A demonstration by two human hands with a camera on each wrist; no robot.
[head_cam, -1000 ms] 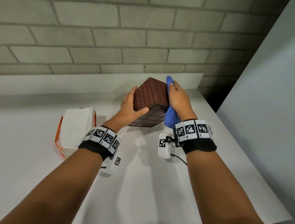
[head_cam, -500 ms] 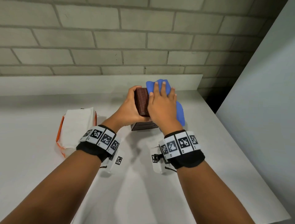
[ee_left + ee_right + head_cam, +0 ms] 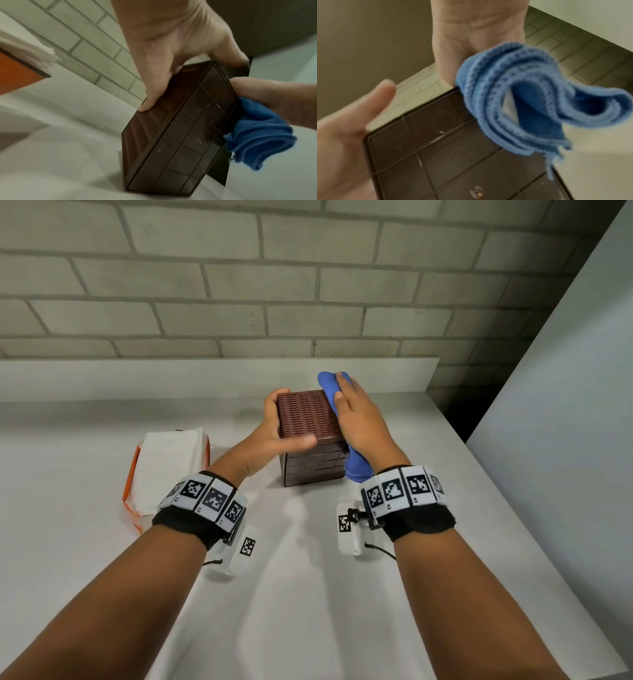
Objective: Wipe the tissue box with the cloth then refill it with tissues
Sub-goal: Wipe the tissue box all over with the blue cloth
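Note:
The brown tissue box (image 3: 308,419) stands on its side on the white counter (image 3: 308,594), woven face up and gridded base toward me. My left hand (image 3: 274,429) grips its left side, thumb laid across the near top edge. Flat against the box's right side, my right hand (image 3: 359,422) presses the folded blue cloth (image 3: 358,470) with straight fingers. Cloth ends stick out past the fingertips and below the wrist. The left wrist view shows the box (image 3: 185,135) and the cloth (image 3: 257,142). In the right wrist view the cloth (image 3: 522,94) hangs bunched over the base (image 3: 453,155).
A pack of white tissues (image 3: 168,463) in an orange-edged wrapper lies on the counter to the left of the box. A brick wall with a low white ledge (image 3: 205,371) runs behind. A pale panel (image 3: 565,405) stands at the right, past the counter's edge.
The right hand with the cloth has slid from the box's top face to its right side. The box has turned to show more of its woven face.

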